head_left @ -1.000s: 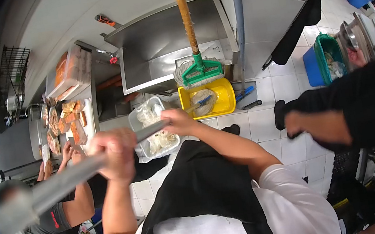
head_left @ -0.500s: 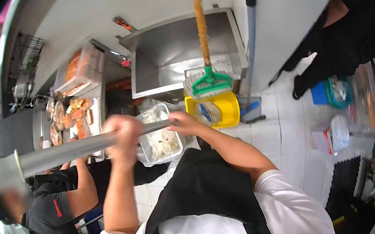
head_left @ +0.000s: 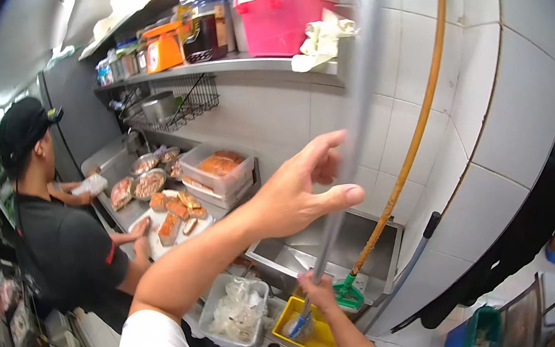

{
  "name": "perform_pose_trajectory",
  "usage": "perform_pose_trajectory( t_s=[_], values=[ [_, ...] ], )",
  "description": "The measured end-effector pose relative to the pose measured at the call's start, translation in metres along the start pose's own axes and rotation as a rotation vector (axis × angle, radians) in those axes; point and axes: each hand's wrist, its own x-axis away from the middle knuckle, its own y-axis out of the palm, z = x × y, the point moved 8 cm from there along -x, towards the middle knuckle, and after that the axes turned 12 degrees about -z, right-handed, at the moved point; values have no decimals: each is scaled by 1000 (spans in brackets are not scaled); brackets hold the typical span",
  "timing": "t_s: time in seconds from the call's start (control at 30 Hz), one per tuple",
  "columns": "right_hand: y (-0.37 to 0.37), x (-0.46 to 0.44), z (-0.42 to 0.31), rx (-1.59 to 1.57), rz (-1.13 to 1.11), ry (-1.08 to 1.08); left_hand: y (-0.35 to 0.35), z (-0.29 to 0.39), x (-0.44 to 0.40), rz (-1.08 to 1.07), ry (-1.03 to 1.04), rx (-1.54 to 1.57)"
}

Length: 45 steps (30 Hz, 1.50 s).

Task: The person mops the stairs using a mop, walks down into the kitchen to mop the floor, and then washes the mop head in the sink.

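Along the tiled wall (head_left: 269, 111) | steel sink (head_left: 385, 240) near yellow bucket (head_left: 322, 341) | left hand (head_left: 304, 187) spread at grey pole (head_left: 360, 62) | right hand (head_left: 319, 292) gripping it

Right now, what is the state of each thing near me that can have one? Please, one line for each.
Left hand: open, at the mop handle.
Right hand: closed around the handle.
Grey-handled mop: tilted, head in the yellow bucket.
Yellow bucket: open at the top.
Wooden-handled mop: leaning, head down.
White tub: open, with plastic bags inside.
Pink box: lid on.
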Motion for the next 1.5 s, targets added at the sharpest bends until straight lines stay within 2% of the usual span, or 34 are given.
perform_pose_trajectory(
  t_s=[0.03,0.07,0.1,0.17,0.23,0.3,0.43,0.6,0.67,0.7,0.77,0.8,0.87,0.9,0.97,1.0,1.23,1.3,1.33,1.5],
  values=[
    [-11,5,-37,-115,62,-1,-3,12,2,3,33,-237],
    [-28,-1,-45,-170,112,-69,-4,19,3,1,54,-473],
    [-37,8,-95,-276,184,-124,-10,12,9,14,36,-489],
    [-61,12,-138,-305,169,-336,-23,-5,30,68,-28,-362],
    [-73,30,-195,-187,201,-443,-31,-31,58,175,-89,-198],
    [-80,47,-235,-215,235,-498,-32,-54,91,262,-159,-119],
    [-90,62,-298,-240,82,-699,-37,-107,169,418,-343,48],
    [-113,65,-360,-263,-16,-778,-24,-161,273,578,-447,57],
    [-128,69,-385,-274,-25,-826,-19,-184,320,681,-621,-83],
    [-135,69,-395,-275,-27,-823,-12,-189,334,684,-623,-82],
    [-157,73,-418,-266,24,-888,2,-206,370,717,-834,-122],
    [-174,71,-425,-270,22,-888,7,-213,384,720,-835,-126],
    [-187,71,-447,-239,-93,-941,15,-229,407,730,-952,-117],
    [-187,71,-454,-236,-90,-939,16,-231,411,726,-953,-114],
    [-176,78,-474,-217,131,-1010,18,-234,410,692,-1022,-156],
    [-177,79,-482,-156,125,-1015,17,-240,411,703,-1018,-147],
    [-170,62,-478,-122,272,-1129,-27,-301,370,655,-925,-141],
    [-159,48,-453,-6,227,-1098,-47,-329,353,652,-900,-181],
    [-164,34,-428,-184,102,-1023,-54,-338,341,648,-900,-192],
    [-112,-25,-341,-109,146,-956,-86,-410,294,573,-936,-209]
  ],
)
